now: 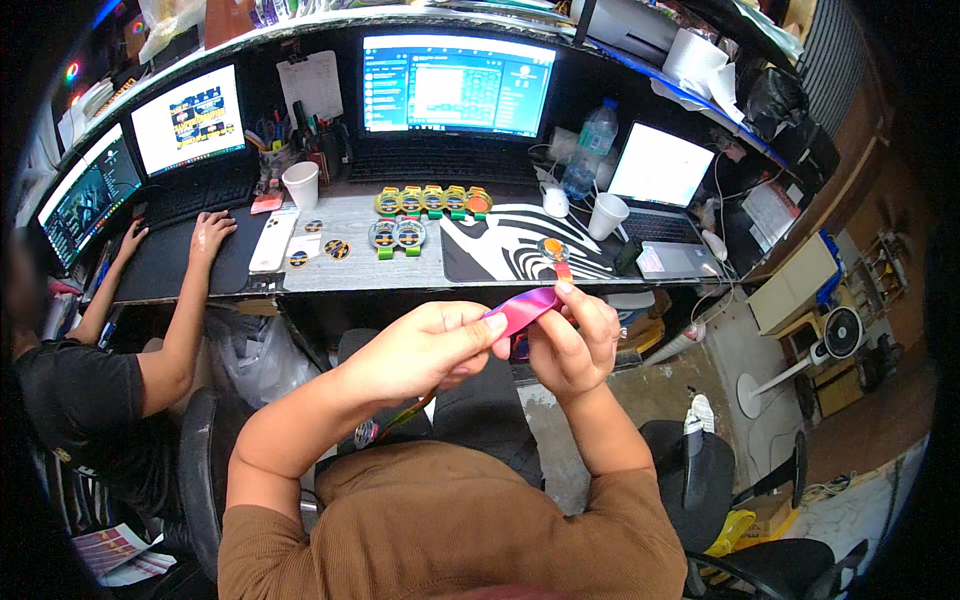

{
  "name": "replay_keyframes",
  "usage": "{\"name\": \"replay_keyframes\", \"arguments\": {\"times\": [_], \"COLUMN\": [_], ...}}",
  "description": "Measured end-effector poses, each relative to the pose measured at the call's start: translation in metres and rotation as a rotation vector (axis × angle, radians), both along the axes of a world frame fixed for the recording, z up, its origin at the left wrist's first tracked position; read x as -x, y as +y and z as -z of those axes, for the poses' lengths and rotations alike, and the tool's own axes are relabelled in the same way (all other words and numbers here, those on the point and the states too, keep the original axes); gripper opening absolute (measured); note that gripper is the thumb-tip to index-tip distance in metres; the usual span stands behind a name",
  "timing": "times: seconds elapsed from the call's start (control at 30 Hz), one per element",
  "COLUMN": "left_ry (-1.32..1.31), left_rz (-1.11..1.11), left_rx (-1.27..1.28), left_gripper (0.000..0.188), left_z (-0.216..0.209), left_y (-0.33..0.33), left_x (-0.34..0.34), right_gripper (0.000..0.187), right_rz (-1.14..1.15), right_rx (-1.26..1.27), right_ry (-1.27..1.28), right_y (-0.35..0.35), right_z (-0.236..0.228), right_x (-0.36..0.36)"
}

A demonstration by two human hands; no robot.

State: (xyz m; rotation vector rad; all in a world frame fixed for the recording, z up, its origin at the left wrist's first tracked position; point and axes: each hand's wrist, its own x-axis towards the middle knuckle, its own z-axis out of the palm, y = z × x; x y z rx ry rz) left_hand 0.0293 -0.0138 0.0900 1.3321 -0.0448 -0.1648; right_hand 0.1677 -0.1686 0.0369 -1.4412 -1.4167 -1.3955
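A multicoloured medal ribbon (527, 308), mostly pink and purple, is stretched between my two hands over the desk's front edge. My left hand (440, 345) is closed on one part, thumb on top. My right hand (577, 345) pinches it near its orange end. From there the ribbon runs to a medal (552, 249) with an orange centre, lying on a zebra-striped mouse pad (490, 250). More ribbon trails below my left hand toward my lap. Left of the pad lie a row of gold medals (433, 201) and two silver medals (397, 235) with green ribbon pieces.
Round stickers (337, 249) and a white phone (272, 240) lie on the desk's left part. Paper cups (301, 186), a water bottle (592, 150), a laptop (680, 245) and a monitor (458, 85) stand behind. A co-worker's hand (212, 230) rests at the left; a chair (675, 480) stands right.
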Motion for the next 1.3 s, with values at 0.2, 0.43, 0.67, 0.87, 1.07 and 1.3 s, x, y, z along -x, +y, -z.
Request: {"name": "replay_keyframes", "arguments": {"times": [0.2, 0.43, 0.67, 0.87, 1.07, 1.3], "left_ry": [0.072, 0.084, 0.030, -0.048, -0.162, -0.452], "left_rz": [0.006, 0.021, -0.017, -0.044, 0.050, -0.170], "left_rx": [0.038, -0.033, -0.167, -0.177, -0.194, -0.198], "left_gripper": [0.030, 0.032, 0.033, 0.029, 0.027, 0.027], "left_z": [-0.008, -0.023, -0.037, -0.055, -0.076, -0.081], "left_y": [-0.004, -0.002, -0.006, -0.013, -0.014, -0.009], "left_x": [0.003, 0.001, 0.000, 0.001, 0.001, -0.006], "right_gripper": [0.014, 0.018, 0.015, 0.010, 0.020, 0.029], "right_rz": [-0.035, -0.098, -0.112, -0.175, -0.042, -0.278], "right_rx": [0.061, 0.292, 0.269, 0.274, 0.116, 0.035], "right_ry": [-0.232, -0.408, -0.420, -0.390, -0.350, 0.085], "right_y": [-0.010, -0.028, -0.021, -0.022, -0.019, 0.017], "right_z": [-0.026, -0.070, -0.084, -0.101, -0.115, -0.064], "right_x": [-0.006, -0.007, -0.013, -0.022, -0.044, -0.057]}}
